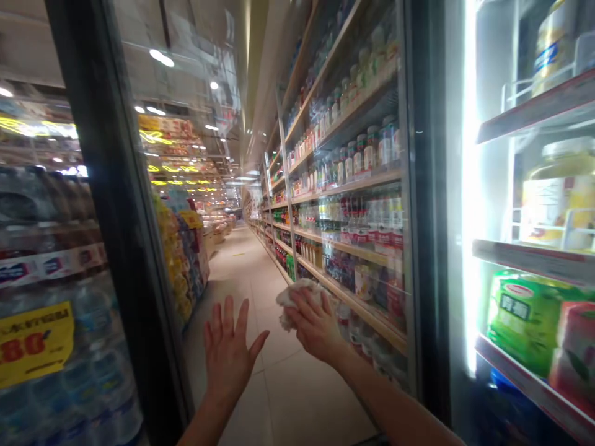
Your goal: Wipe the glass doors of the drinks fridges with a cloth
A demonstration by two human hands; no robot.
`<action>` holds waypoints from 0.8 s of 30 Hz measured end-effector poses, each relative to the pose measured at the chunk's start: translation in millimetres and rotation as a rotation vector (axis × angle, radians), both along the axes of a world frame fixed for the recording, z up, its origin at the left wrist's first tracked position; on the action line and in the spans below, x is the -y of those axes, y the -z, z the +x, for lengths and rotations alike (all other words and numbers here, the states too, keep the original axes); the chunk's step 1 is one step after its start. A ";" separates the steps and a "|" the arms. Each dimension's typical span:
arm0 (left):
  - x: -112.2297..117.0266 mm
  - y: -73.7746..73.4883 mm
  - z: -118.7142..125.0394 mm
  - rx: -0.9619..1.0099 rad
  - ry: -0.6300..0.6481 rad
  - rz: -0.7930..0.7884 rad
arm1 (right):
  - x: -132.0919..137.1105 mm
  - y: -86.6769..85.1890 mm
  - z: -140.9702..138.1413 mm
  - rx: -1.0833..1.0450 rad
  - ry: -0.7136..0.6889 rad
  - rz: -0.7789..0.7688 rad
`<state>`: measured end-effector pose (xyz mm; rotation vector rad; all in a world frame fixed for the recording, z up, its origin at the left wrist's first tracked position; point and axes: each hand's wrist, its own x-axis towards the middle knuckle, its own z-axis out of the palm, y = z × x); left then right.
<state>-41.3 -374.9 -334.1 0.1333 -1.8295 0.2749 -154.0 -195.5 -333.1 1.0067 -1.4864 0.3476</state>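
Observation:
A glass cooler door [251, 396] stands in front of me, framed in black. My right hand [316, 319] presses a crumpled white cloth [300, 294] toward the pane, its fingers over the cloth. To its left, my left hand [230, 350] is raised with the fingers spread and the palm toward the glass, holding nothing. Whether the left palm touches the pane, I cannot tell. Rows of bottles [357, 155] on shelves show in the pane, right of my hands.
At the right is a lit cooler with shelves [534, 260], a green pack [525, 322] and bottles. The door's black frame [116, 204] slants down on the left. Beyond it stand stacked bottle packs [88, 371] with a yellow price sign [37, 344]. A tiled aisle [232, 260] runs ahead.

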 end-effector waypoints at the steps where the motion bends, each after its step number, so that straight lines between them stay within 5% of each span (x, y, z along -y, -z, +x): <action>1: 0.2 0.1 0.0 0.005 -0.004 0.002 | 0.4 2.5 1.3 -0.015 -0.022 0.043; 3: 0.4 0.7 -0.2 0.009 -0.011 0.002 | -16.7 3.8 -8.8 0.005 0.013 -0.017; 7: 0.8 2.7 -1.3 0.006 -0.010 -0.006 | -73.5 -12.2 -49.2 0.166 0.239 -0.481; 10: 1.4 3.4 -1.9 0.008 -0.015 0.001 | -74.4 -27.1 -53.5 0.230 0.286 -0.656; 15: 1.7 3.1 -1.4 0.001 -0.011 -0.007 | -6.9 -23.2 -6.7 0.040 0.059 -0.161; 18: 2.0 2.9 -1.1 -0.002 -0.011 -0.012 | -6.0 -16.2 -5.3 0.001 0.013 -0.031; 24: 0.5 3.1 -1.2 0.007 -0.011 0.006 | -100.9 -25.0 -72.5 0.243 0.317 -0.674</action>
